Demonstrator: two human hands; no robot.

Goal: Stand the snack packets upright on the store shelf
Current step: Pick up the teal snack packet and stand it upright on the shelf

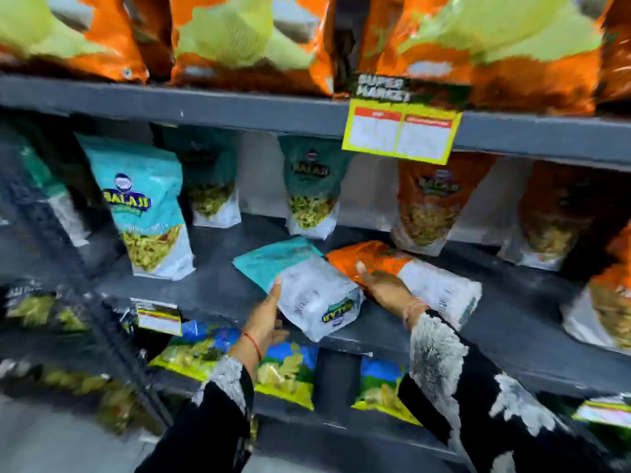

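Now left hand (269,312) grips the teal packet (300,285) lying flat at the shelf (211,285) front, right hand (382,285) presses open-palmed on the fallen orange packet (403,271); tip teal up onto its white base, support its side

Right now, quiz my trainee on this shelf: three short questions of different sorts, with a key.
1. True or false: the teal packet under the left hand lies flat on the middle shelf.
2. Multiple choice: the right hand rests on a packet of which colour? A. blue B. orange C. green
3. Fill in: the yellow price tag hangs from the ____ shelf edge.

Key: 1 true; 2 B, the orange packet; 3 upper.
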